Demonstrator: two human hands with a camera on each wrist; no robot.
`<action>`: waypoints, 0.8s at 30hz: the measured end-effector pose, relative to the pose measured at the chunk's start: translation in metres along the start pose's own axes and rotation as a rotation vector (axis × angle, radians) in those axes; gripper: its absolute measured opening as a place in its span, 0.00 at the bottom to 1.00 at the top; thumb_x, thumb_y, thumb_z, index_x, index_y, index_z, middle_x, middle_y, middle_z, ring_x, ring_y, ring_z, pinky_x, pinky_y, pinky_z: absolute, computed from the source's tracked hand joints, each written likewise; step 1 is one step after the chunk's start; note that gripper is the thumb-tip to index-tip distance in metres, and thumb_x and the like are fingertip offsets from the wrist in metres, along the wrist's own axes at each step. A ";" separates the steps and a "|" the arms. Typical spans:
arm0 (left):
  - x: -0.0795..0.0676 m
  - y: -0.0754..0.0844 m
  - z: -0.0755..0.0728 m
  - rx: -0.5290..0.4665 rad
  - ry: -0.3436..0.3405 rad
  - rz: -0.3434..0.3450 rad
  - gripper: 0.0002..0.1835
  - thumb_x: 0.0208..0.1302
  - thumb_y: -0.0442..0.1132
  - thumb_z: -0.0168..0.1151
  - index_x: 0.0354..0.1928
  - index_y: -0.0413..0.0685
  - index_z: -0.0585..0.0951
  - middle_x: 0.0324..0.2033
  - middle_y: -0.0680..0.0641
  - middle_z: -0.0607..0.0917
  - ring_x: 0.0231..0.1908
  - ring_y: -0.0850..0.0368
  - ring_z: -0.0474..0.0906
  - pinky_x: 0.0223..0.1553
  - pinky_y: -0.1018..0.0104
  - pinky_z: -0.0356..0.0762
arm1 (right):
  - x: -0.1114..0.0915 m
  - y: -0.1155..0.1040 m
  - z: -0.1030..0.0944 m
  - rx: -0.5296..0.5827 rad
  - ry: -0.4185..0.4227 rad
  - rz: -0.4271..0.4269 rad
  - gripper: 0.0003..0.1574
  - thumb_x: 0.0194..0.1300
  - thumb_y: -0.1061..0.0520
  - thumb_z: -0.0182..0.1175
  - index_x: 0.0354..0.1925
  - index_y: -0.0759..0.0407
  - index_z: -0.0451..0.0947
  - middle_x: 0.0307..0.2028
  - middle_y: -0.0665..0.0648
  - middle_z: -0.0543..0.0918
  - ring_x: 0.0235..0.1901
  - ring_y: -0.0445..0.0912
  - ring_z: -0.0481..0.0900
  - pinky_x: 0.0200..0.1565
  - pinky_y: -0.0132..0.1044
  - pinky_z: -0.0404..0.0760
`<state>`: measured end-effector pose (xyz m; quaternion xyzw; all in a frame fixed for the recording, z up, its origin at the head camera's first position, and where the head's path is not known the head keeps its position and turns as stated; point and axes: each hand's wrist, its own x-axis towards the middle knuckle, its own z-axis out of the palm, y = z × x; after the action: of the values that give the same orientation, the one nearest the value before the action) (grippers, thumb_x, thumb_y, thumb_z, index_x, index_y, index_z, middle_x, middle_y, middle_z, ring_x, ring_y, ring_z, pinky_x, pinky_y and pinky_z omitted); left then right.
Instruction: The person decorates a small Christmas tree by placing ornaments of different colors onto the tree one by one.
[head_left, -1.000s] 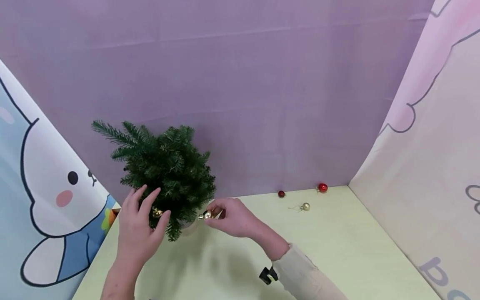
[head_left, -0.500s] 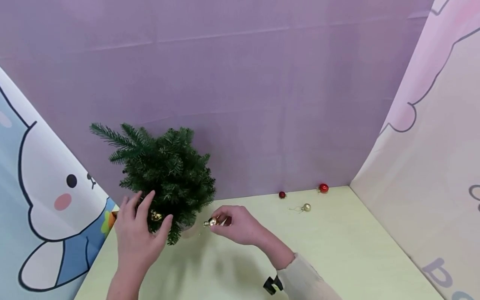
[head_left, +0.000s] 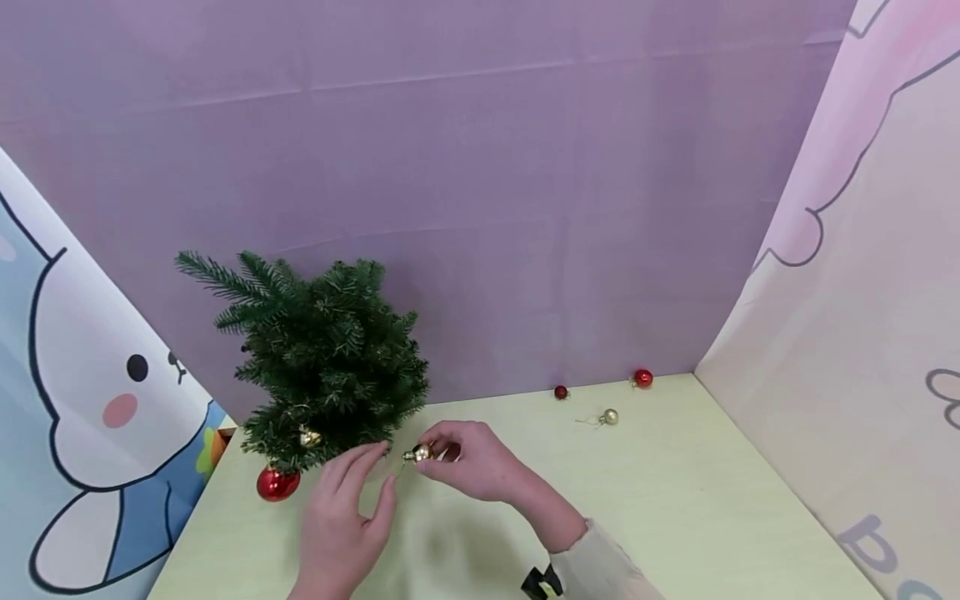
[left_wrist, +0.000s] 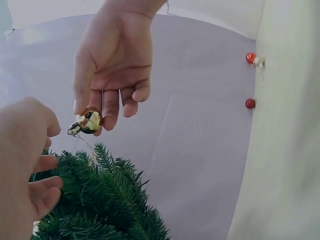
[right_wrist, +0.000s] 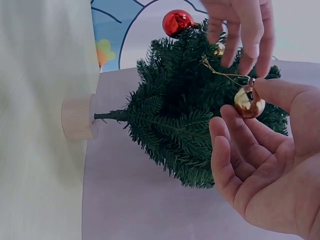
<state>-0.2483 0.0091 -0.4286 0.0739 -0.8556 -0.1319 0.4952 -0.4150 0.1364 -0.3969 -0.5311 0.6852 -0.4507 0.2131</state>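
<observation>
Between thumb and fingers my right hand pinches a small gold Christmas bauble with a gold string loop trailing from its cap. My left hand is beside it, fingers apart and slightly bent, holding nothing, its fingertips near the bauble's cap and string. Just behind both hands stands a small green Christmas tree on a round pale wooden base. A big red bauble hangs low on the tree's left, and another gold bauble sits among the branches above it.
Toward the back right of the pale table lie a dark red bauble, a brighter red bauble and a gold bauble with its string. A purple cloth backdrop rises behind, with printed cloth panels at both sides.
My left hand has moved from the tree's front left rightward and down toward the bauble, uncovering the hanging red bauble. My right hand still pinches the gold bauble, now slightly lower.
</observation>
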 end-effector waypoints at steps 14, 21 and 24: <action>-0.017 0.000 0.000 -0.069 -0.032 -0.054 0.17 0.59 0.48 0.70 0.45 0.45 0.87 0.45 0.51 0.83 0.43 0.52 0.76 0.42 0.69 0.71 | -0.012 -0.014 0.003 0.095 -0.048 -0.029 0.12 0.64 0.52 0.66 0.46 0.51 0.82 0.34 0.44 0.83 0.32 0.39 0.79 0.36 0.32 0.79; -0.015 0.002 0.003 -0.110 -0.002 -0.073 0.17 0.43 0.33 0.78 0.40 0.46 0.88 0.40 0.52 0.84 0.41 0.54 0.77 0.44 0.74 0.70 | -0.013 -0.013 0.003 0.097 -0.064 -0.064 0.11 0.64 0.52 0.66 0.45 0.50 0.82 0.33 0.43 0.82 0.31 0.38 0.79 0.37 0.32 0.79; -0.014 0.003 0.005 -0.134 -0.009 -0.079 0.18 0.43 0.32 0.78 0.41 0.46 0.88 0.40 0.52 0.86 0.40 0.54 0.79 0.45 0.77 0.72 | -0.014 -0.014 0.002 0.092 -0.062 -0.075 0.11 0.64 0.52 0.66 0.45 0.51 0.82 0.33 0.44 0.83 0.31 0.38 0.79 0.37 0.32 0.79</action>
<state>-0.2452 0.0165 -0.4415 0.0736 -0.8435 -0.2087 0.4894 -0.4007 0.1481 -0.3891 -0.5596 0.6365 -0.4727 0.2414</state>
